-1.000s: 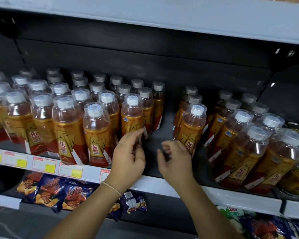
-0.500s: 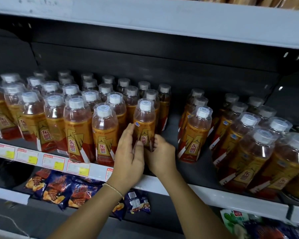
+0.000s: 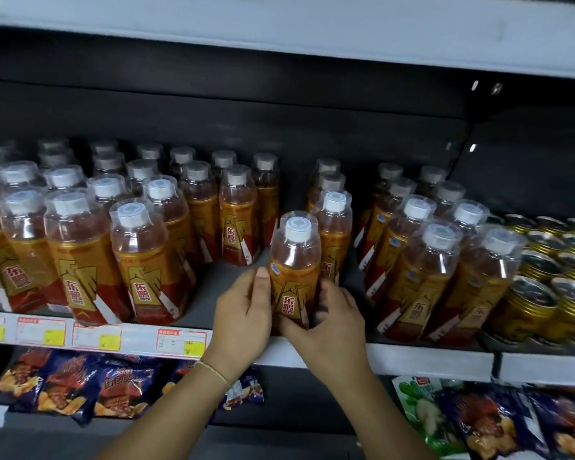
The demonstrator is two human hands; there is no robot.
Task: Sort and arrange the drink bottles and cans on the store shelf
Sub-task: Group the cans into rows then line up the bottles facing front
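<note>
Amber bottles [image 3: 80, 247] stand packed in rows from the left end of the shelf [image 3: 429, 360], a second group stands toward the right, and gold cans [image 3: 545, 270] fill the right end. Between the two groups, at the front edge, we hold one bottle [image 3: 294, 270] upright with its label forward, just ahead of a short file of its kind. Our left hand [image 3: 243, 313] grips its left side with the thumb laid along it. Our right hand [image 3: 326, 320] has its fingers [image 3: 301, 328] curled round the lower right. We cannot tell whether the base already rests on the shelf.

We judge the sorting largely done: bottles stand with bottles and cans with cans. What seems left is arranging. This bottle has to be seated square in its file. The lane to its left is bare at the front, with bottles only further back. Some right-hand bottles show their labels turned aside and appear to lean, though the wide lens may account for that.
</note>
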